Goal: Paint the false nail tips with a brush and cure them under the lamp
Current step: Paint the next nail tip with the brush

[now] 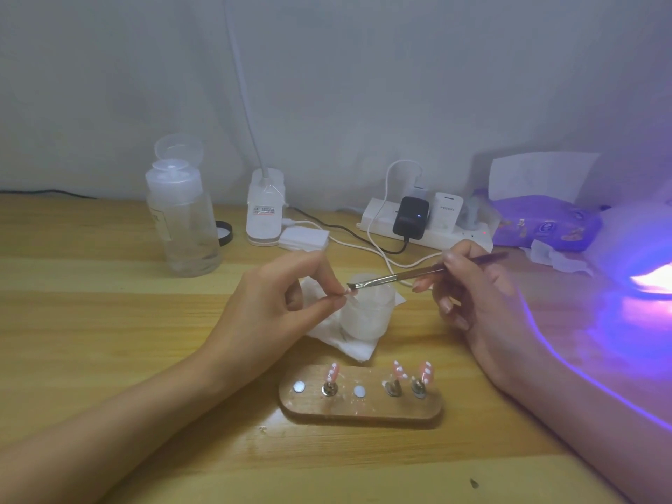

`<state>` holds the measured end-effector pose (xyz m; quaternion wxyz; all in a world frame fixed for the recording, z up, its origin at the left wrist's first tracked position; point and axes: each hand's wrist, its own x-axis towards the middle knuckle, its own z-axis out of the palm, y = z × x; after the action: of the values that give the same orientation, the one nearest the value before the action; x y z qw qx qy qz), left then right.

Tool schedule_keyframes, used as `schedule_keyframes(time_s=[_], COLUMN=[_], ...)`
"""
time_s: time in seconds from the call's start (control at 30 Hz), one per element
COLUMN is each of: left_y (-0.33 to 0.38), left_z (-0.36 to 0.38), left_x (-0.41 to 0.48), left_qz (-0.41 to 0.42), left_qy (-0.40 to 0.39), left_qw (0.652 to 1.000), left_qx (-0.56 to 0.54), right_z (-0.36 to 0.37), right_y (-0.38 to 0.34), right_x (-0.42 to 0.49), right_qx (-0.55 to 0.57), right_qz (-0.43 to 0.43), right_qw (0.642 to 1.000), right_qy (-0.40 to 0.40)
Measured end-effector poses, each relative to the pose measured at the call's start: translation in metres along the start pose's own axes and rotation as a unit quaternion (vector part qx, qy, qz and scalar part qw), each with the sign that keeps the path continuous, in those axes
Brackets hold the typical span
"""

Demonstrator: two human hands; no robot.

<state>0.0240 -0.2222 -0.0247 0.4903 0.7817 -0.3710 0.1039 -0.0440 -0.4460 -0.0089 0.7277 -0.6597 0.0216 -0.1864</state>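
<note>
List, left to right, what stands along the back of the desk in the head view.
Clear pump bottle → black lid → white lamp base → stack of white pads → power strip → purple tissue pack → lit curing lamp.

Views: one, wide-angle.
Mount: on the person's head.
Facing: forward and down across a wooden table (91, 321) to a pale wall (363, 85).
Range: close. Both forearms enter from the bottom edge; left hand (276, 307) and right hand (480, 300) sit mid-frame.
Nearest the lens: wooden nail stand (363, 409).
Far table edge: power strip (447, 238).
Right border: lit curing lamp (640, 256), cropped.
</note>
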Motion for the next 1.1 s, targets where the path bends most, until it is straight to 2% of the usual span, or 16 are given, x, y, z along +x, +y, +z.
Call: schedule_keyframes(time_s=[0.1,0.23,0.4,0.53,0.7,0.87,1.0,1.1], left_y=[-0.0006,-0.0013,-0.0002,0.0006,0.0,-0.0006,0.0002,0.0003], left_z=[0.0004,0.0006,0.0008,0.0005,0.0008,0.0004,0.0013,0.0009], left_x=[-0.0003,-0.0005,-0.0004,-0.0005,-0.0003,-0.0004,-0.0006,-0.0007], left_qz=[-0.003,-0.005,-0.001,-0.004,-0.011,-0.012,-0.012,-0.013], left_qy=[-0.001,0.002,0.0,-0.002,-0.002,-0.004,-0.004,-0.002], left_qw=[1.0,1.0,1.0,1.0,1.0,1.0,1.0,1.0], left_qx=[-0.003,-0.01,-0.011,-0.011,-0.017,-0.021,-0.016,-0.02], right_z=[-0.0025,-0.0012,-0.0032,-0.0012,-0.0037,-0.0009,-0.0038,-0.0048], right_y=[0.0002,-0.0008,0.0006,-0.0001,0.0003,-0.0001,0.0013,0.0013], right_x=[0.0016,-0.0007,0.0012,-0.001,0.0019,-0.0017,0.0011,0.0013], right_qx=[0.013,0.007,0.004,-0.004,0.003,-0.005,-0.014,0.012], right_qz=[0.008,-0.007,-0.001,-0.016,0.015,-0.016,0.008,-0.008], right_qw=[1.0,1.0,1.0,1.0,0.999,1.0,1.0,1.0], right_qy=[0.027,0.001,0.026,-0.007,0.035,-0.016,0.021,0.011])
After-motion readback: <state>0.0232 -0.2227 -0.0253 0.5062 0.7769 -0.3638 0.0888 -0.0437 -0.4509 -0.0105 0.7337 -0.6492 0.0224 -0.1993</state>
